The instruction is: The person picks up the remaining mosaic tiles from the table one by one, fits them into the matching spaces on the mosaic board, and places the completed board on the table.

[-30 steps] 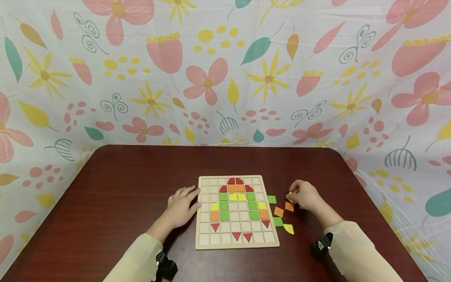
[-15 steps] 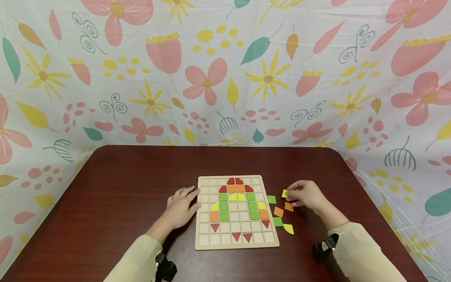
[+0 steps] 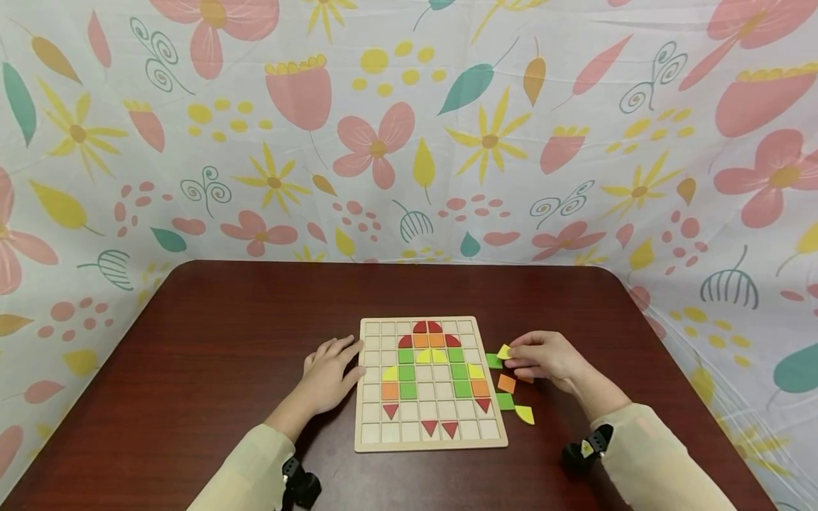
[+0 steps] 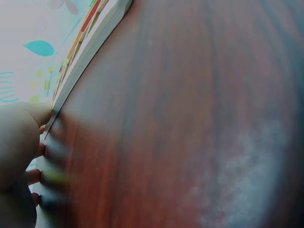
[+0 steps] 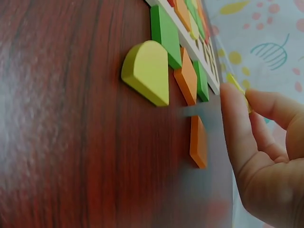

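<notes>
My right hand [image 3: 552, 360] pinches a small yellow block [image 3: 503, 351] between thumb and fingertips, just off the board's right side. In the head view that block overlaps a green square block [image 3: 493, 362]. My left hand [image 3: 331, 376] lies at the left edge of a wooden grid board [image 3: 373, 430], thumb and fingertips touching its rim, fingers loosely spread. Red, orange, green and yellow pieces form a rocket-like pattern on the board. In the left wrist view, the thumb [image 4: 35, 114] meets the board's edge.
Beside the board's right edge lie an orange square [image 3: 507, 384], another green square [image 3: 505, 402] and a yellow quarter-round block [image 3: 525, 415]. A second orange block [image 5: 197, 142] sits partly under my right hand. A flowered cloth [image 3: 377, 149] hangs behind the dark table [image 3: 255, 305].
My right hand has lifted the yellow block from beside the orange pieces and carried it left toward the board. My left hand has stayed at the board's edge.
</notes>
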{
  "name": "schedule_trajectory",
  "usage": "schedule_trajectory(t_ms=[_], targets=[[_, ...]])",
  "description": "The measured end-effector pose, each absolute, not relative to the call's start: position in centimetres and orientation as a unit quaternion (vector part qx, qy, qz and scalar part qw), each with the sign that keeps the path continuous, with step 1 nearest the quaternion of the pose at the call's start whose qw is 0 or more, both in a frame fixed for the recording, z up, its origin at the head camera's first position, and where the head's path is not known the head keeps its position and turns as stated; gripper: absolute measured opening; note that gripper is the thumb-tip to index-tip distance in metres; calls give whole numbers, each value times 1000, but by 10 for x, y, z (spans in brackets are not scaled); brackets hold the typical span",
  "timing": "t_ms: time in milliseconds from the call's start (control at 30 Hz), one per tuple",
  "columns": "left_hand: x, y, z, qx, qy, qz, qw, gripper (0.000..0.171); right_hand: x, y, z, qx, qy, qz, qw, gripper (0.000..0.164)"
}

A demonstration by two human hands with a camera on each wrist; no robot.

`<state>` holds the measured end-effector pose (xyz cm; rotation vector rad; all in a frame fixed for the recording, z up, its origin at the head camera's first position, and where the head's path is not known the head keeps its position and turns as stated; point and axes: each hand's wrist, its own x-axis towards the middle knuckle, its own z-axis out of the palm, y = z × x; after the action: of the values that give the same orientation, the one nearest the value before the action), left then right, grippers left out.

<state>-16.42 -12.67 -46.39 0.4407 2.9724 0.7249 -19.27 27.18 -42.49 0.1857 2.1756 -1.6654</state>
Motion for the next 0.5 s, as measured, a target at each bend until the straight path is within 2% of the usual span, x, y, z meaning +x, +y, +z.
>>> schedule_trajectory(t_ms=[367, 500], targets=[[-165, -126, -465, 142, 962, 232, 24, 51, -192, 265, -427, 44, 743, -631, 219, 39], [-164, -127, -465, 141, 961, 236, 25, 52, -191, 262, -428, 52, 724, -647, 234, 33]])
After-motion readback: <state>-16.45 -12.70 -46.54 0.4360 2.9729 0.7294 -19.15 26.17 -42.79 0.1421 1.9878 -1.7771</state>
